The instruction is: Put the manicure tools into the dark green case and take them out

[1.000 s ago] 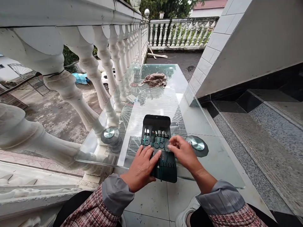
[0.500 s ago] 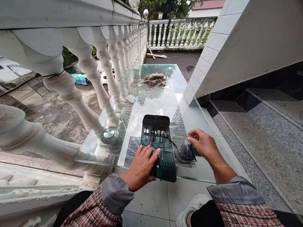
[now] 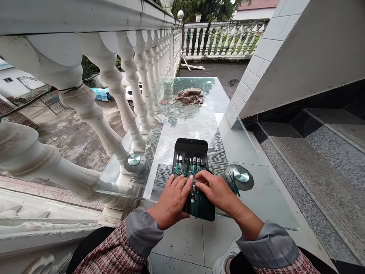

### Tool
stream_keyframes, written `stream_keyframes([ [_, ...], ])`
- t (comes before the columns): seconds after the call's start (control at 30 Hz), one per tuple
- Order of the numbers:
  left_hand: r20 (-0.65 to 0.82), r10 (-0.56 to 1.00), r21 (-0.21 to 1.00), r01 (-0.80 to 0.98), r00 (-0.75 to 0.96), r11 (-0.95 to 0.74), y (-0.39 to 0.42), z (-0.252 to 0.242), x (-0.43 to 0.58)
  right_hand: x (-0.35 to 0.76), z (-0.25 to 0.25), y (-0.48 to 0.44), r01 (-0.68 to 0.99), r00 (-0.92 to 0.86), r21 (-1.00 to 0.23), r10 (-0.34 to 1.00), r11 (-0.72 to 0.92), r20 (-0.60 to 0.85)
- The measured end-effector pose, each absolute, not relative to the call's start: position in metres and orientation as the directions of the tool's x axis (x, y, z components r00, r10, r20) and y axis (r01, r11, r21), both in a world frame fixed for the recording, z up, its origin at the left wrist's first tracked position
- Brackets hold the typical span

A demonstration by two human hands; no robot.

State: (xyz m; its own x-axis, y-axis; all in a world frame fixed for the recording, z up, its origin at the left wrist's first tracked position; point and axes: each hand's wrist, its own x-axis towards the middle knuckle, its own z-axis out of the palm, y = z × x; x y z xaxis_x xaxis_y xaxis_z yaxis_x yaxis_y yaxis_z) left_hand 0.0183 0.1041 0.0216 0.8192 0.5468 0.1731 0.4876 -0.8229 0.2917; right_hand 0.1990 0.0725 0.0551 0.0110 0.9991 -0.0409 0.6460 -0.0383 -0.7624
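A black fold-out case (image 3: 190,146) of small green-handled grooming tools lies open on the glass table (image 3: 199,121), near its front edge. Small scissors (image 3: 178,168) and clippers sit in its upper row. My left hand (image 3: 172,199) lies flat on the case's lower left, fingers stretched out, pressing it down. My right hand (image 3: 217,191) is on the lower right of the case, its fingers bent and pressed together over the tool slots; what they pinch is hidden. A thin green tool (image 3: 235,185) lies on the glass by the right metal disc (image 3: 240,176).
A white balustrade (image 3: 114,83) runs along the left of the table. A second metal disc (image 3: 135,160) sits at the left front corner. A crumpled cloth (image 3: 190,96) lies at the far end. Tiled steps (image 3: 313,160) rise on the right.
My right hand swung out to the right metal disc, left a thin green tool there, and came back onto the case. My left hand stayed on the case.
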Motion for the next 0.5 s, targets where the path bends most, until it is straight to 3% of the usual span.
stream_keyframes([
  [0.5, 0.143, 0.542, 0.288, 0.489, 0.828, -0.823, 0.103, 0.026, 0.018, 0.187, 0.052, 0.084, 0.738, 0.023, -0.670, 0.996, -0.075, -0.086],
])
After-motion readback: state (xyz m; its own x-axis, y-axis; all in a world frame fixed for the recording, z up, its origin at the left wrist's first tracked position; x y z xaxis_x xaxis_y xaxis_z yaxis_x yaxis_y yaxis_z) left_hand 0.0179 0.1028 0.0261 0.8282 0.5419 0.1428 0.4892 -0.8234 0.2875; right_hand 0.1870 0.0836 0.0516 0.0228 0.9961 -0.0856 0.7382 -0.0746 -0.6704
